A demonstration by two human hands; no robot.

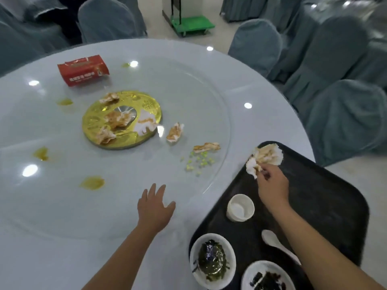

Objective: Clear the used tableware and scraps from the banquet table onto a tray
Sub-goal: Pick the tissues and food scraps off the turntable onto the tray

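Forearm stretched forward across the black tray, my right grip is curled knuckles-up at the tray's far corner, pinching a crumpled, stained napkin. The napkin bunches just beyond my fingertips and spreads toward the tray's far rim. My left grip is released: palm down, fingers straight and spread, over the pale table to the left of the tray. Whether it touches the surface I cannot tell.

Nearer me on the tray sit a white cup and a white spoon, with two bowls of dark leftovers at the near edge. Out on the table, well apart from both grips, two more soiled napkins lie beside a gold plate that holds several others. Yellow crumbs lie near them, and a red packet farther off.
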